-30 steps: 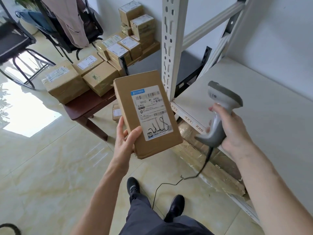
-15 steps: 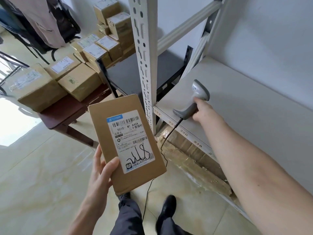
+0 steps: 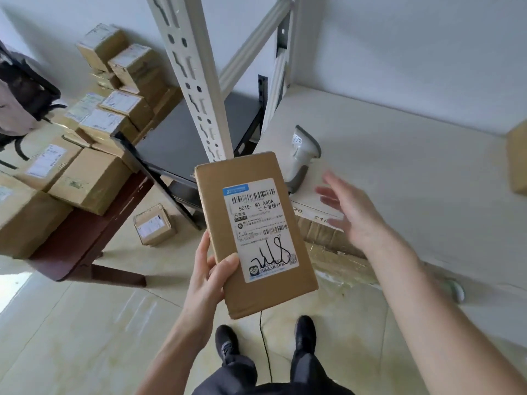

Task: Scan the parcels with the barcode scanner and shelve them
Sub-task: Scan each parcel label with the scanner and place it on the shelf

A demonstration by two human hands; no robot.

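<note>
My left hand (image 3: pixel 206 276) grips the lower left edge of a flat brown parcel (image 3: pixel 216 220), label side up, held in front of me over the floor. The grey barcode scanner (image 3: pixel 302 153) lies on the white shelf (image 3: pixel 399 166) near its front left corner, its black cable running down behind the parcel. My right hand (image 3: pixel 352 212) hovers over the shelf's front edge just right of the scanner, fingers spread and holding nothing.
A white slotted upright (image 3: pixel 196 81) of the rack rises behind the parcel. Several cardboard parcels (image 3: pixel 88 181) sit on a dark wooden table (image 3: pixel 85 238) at left; a small box (image 3: pixel 154 226) lies on the floor. Another box (image 3: pixel 517 161) sits at the shelf's right edge.
My right hand has laid the scanner on the shelf, let go and drawn back toward me with fingers spread. The left hand has kept the parcel and brought it more to the centre.
</note>
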